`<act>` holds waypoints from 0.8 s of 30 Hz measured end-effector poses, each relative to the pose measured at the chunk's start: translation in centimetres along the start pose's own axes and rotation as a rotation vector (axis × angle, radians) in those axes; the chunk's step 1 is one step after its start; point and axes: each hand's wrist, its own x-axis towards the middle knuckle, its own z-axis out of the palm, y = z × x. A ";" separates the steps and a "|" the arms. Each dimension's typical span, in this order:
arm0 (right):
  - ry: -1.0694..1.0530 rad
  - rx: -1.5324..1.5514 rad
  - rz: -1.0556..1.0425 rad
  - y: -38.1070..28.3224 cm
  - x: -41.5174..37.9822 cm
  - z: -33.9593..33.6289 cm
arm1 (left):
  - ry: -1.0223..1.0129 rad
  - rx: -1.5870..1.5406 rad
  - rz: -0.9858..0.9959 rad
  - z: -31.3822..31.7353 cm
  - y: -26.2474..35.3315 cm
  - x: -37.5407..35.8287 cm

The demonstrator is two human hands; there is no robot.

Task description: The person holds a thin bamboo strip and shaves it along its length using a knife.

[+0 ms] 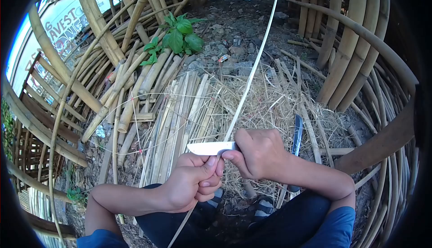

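A long, thin bamboo strip (250,77) runs from below my hands up toward the far ground. My left hand (192,182) is closed around its lower part, thumb and fingers pinching it. In my right hand (261,153) is a knife (211,148), its handle mostly hidden by the fist. The broad blade points left and lies across the strip, just above my left thumb. Whether the edge is cutting into the strip cannot be made out. The strip's tail end hangs below my left hand between the knees.
A second, dark-bladed knife (297,135) lies by my right forearm. Curly bamboo shavings (256,113) cover the ground ahead, beside split bamboo slats (175,126). Bamboo poles (355,45) stand at right, more lie at left near a green plant (180,34).
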 end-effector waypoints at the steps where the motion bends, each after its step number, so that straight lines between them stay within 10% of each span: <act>1: -0.004 -0.006 0.044 0.2 0.1 -0.2 | -0.011 0.031 0.028 0.1 0.1 -0.2; 24: 0.204 -0.021 0.483 8.0 -1.0 -3.3 | -0.037 0.141 0.020 -0.1 -0.3 -2.5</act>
